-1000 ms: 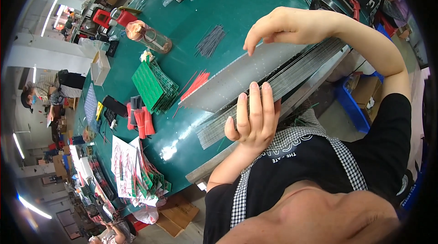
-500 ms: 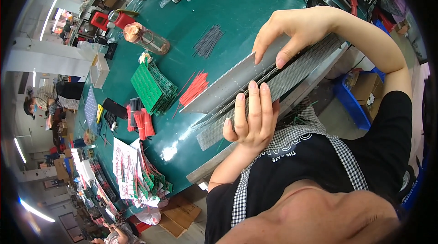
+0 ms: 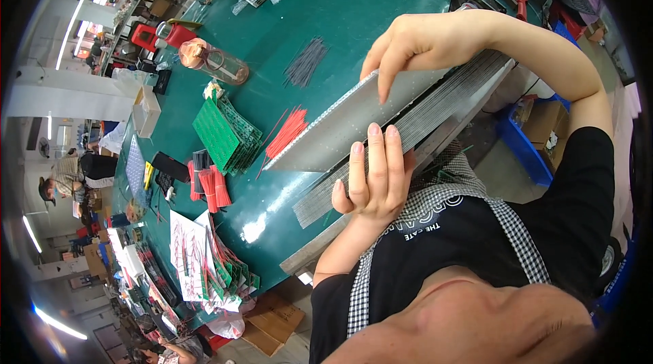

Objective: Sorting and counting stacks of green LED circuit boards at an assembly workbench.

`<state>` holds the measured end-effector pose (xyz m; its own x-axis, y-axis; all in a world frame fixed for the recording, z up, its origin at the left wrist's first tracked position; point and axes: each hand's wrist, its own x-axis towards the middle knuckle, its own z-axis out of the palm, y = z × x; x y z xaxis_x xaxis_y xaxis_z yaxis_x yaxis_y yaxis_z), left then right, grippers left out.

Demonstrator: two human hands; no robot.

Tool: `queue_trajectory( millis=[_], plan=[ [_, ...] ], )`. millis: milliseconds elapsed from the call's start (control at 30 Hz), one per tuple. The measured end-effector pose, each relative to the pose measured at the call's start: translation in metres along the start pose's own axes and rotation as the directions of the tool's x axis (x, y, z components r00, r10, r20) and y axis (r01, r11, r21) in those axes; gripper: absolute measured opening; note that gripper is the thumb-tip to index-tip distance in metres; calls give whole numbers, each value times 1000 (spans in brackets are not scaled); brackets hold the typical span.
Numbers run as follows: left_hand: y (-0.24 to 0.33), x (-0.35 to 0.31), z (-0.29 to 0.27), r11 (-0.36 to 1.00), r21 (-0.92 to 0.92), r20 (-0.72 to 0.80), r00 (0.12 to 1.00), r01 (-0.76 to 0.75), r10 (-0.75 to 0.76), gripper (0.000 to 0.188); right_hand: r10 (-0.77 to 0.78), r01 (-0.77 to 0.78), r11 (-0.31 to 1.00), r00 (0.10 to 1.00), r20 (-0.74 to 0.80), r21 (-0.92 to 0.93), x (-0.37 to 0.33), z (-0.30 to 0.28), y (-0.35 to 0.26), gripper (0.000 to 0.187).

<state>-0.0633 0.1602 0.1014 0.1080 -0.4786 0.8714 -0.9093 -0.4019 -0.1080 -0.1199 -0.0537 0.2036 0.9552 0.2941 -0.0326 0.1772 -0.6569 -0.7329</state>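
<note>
My left hand (image 3: 374, 180) is closed round a leaning stack of thin grey sheets (image 3: 435, 107), its fingers lying flat across their faces. Above it, my right hand (image 3: 425, 44) grips the upper edge of one grey panel (image 3: 347, 119). Small pale specks dot that panel, and a row of whitish bumps runs along its upper edge. It stands tilted away from the stack, leaving a dark gap between them. My right thumb is mostly hidden.
Red wires (image 3: 287, 133), dark wires (image 3: 306, 61) and green circuit boards (image 3: 221, 133) lie on the green table (image 3: 272, 30). A bottle (image 3: 221, 64) stands farther back. White sheets with red wires (image 3: 194, 255) are at the left. A blue bin (image 3: 524, 150) is at the right.
My right hand has shifted slightly left and its fingers have closed on the panel's edge. The panel has tipped farther from the stack. My left hand stays in place.
</note>
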Motion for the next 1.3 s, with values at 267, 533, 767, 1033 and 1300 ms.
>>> queue_trajectory(
  millis=[267,533,767,1033,1300],
  plan=[
    [0,1,-1,1000,-20,11,1000,8,-7,23,-35,35,999,999,-2,24,-4,3,0,37],
    [-1,1,-1,1000,-10,14,1000,1,-1,22,-17,16,998,1000,13,53,-4,3,1,46],
    [1,0,0,1000,-11,-3,1000,3,-3,22,-4,3,999,1000,16,52,-4,1,1,42],
    [1,-1,-2,1000,-17,3,1000,-1,1,23,-88,88,994,996,-4,61,-4,1,5,26],
    [0,0,-1,1000,0,6,1000,-5,5,23,-69,68,995,998,12,76,-4,3,1,33]
  ],
)
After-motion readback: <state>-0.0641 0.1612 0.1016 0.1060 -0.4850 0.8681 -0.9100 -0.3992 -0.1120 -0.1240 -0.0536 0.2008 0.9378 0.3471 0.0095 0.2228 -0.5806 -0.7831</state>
